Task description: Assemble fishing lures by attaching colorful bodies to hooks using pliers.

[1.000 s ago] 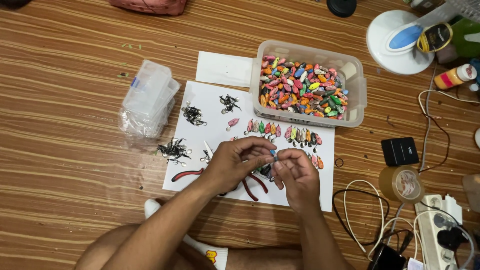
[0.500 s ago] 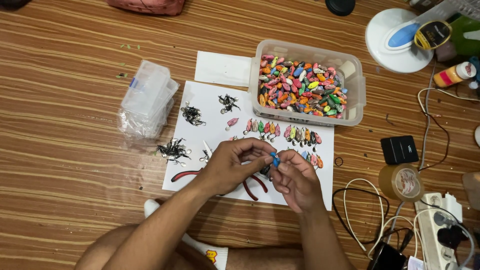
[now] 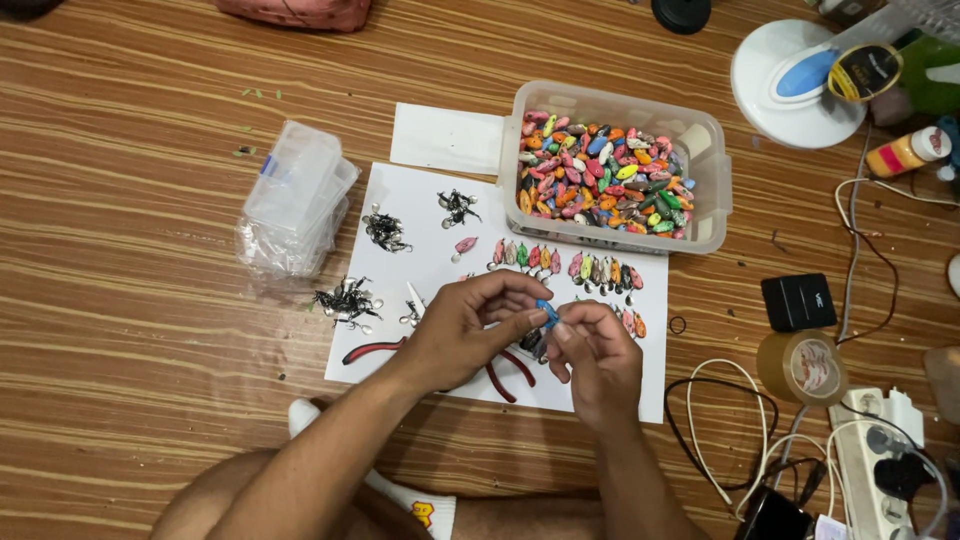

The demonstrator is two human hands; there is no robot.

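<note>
Blue, small and oval, a lure (image 3: 546, 312) sits pinched between both hands above the middle of a white sheet (image 3: 420, 205). The left hand (image 3: 470, 330) closes its thumb and forefinger on the lure from nine o'clock; the right hand (image 3: 597, 355) closes its fingers on it from four o'clock, the fingertips of the two hands nearly touching. Whether anything else is in the fingers is too small to tell.

Under the hands, at six o'clock, red-handled pliers (image 3: 372, 350) lie on the sheet. At twelve o'clock from the lure, a row of painted lures (image 3: 565, 265) runs across the paper. At ten o'clock are dark clusters of hooks (image 3: 385, 230), with another cluster (image 3: 345, 300) at nine o'clock.

Beyond the row, at one o'clock, a clear plastic tub (image 3: 712, 180) holds a heap of many-coloured lures. At ten o'clock, off the sheet, a clear plastic box (image 3: 295, 195) rests on the striped wooden tabletop (image 3: 120, 200). At three o'clock lie a black box (image 3: 798, 301), a roll of brown tape (image 3: 802, 367) and white cables (image 3: 710, 420).
</note>
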